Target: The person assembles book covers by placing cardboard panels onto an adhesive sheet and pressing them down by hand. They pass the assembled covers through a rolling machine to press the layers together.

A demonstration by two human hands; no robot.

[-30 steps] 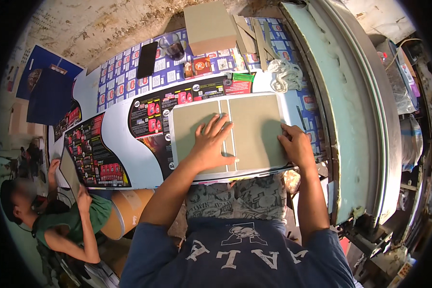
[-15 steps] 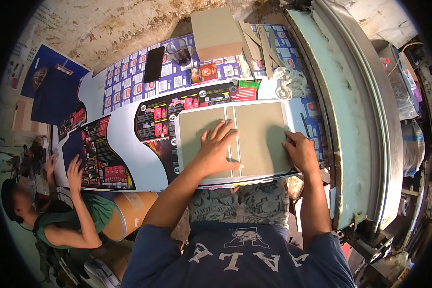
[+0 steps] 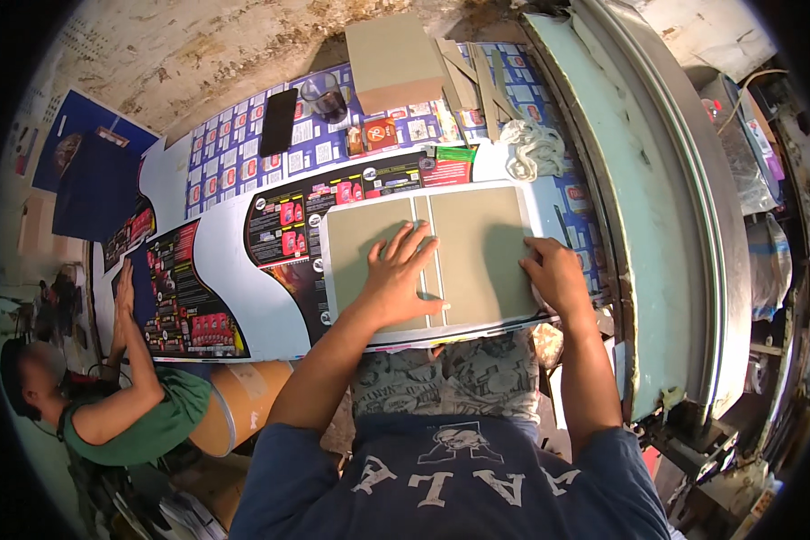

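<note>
Two grey boards lie side by side with a narrow strip between them on a white sheet (image 3: 531, 202). My left hand (image 3: 403, 274) rests flat with fingers spread across the left board (image 3: 360, 243) and the centre strip. My right hand (image 3: 553, 274) presses on the right edge of the right board (image 3: 477, 252), fingers curled over the sheet's border. Neither hand holds anything.
Printed sheets (image 3: 270, 225) cover the table. At the back lie a stack of grey boards (image 3: 391, 58), loose strips (image 3: 481, 72), a glass (image 3: 322, 94), a black phone (image 3: 279, 121) and a white cloth (image 3: 531, 148). Another person (image 3: 108, 396) at lower left has a hand on a sheet.
My hands stay on the boards with only slight shifts. The person at lower left has moved a hand up onto the printed sheet.
</note>
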